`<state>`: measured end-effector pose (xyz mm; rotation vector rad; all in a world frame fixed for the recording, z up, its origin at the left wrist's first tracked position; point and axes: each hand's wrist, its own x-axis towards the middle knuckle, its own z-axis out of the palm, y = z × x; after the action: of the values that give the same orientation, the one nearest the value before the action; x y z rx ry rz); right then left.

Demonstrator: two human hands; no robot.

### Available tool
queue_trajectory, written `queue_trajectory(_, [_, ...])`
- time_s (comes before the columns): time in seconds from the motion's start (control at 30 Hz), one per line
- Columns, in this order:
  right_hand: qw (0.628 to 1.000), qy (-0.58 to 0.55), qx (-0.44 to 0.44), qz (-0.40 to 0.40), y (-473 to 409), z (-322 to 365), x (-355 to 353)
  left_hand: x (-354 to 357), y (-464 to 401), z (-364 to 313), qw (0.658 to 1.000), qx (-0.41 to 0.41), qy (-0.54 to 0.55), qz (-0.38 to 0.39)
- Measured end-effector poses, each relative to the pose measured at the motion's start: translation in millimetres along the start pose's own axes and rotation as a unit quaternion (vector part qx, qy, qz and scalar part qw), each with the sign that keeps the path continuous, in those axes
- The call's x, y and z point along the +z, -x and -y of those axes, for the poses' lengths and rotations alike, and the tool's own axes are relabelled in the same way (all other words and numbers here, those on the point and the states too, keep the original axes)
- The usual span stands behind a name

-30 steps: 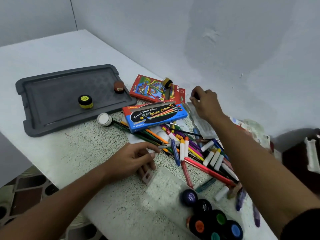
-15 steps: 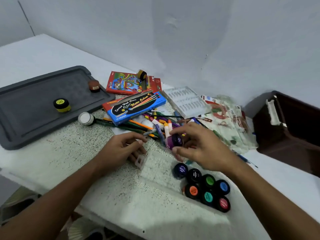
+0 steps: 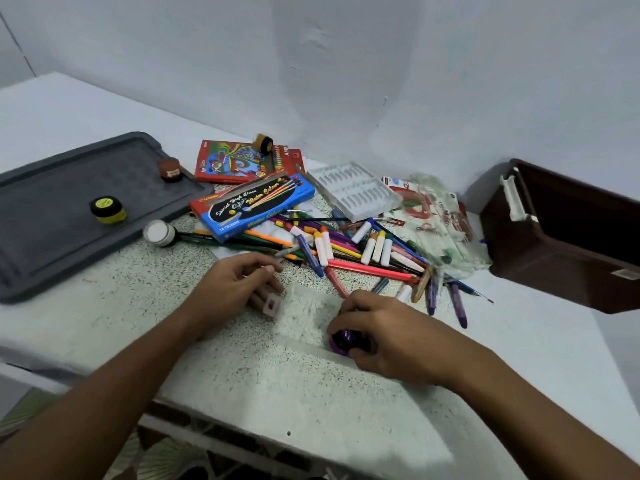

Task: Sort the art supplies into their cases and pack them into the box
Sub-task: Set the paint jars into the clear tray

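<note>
Purple paint pot [image 3: 343, 342] gripped under right hand [image 3: 388, 336], on clear case [image 3: 304, 315]

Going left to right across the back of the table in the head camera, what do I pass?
Grey tray → white paint pot → blue watercolour box → white plastic insert → printed plastic bag → brown box.

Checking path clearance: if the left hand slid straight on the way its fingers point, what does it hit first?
The left hand points right and slightly away, already touching the clear plastic case by its tab. Pushed on, it would likely meet the pile of markers first; depth is hard to judge.
</note>
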<state>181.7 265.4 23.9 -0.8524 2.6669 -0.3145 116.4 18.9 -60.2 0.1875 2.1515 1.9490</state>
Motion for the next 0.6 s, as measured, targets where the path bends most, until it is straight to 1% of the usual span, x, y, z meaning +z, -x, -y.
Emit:
queue_trajectory(0.17, [0.999, 0.044, 0.001, 0.031, -1.6, 5.6, -1.1, 0.6, 0.7, -0.6, 1.0, 0.002, 0.002, -0.003])
queue_trajectory(0.33, [0.996, 0.077, -0.029, 0.034, -3.4, 4.1, 0.5, 1.8, 1.7, -2.4, 1.0, 0.002, 0.005, -0.009])
queue_trajectory(0.6, [0.995, 0.084, -0.041, 0.023, -3.1, 4.8, -1.3, 3.6, 3.7, -3.6, 1.0, 0.005, 0.0, -0.011])
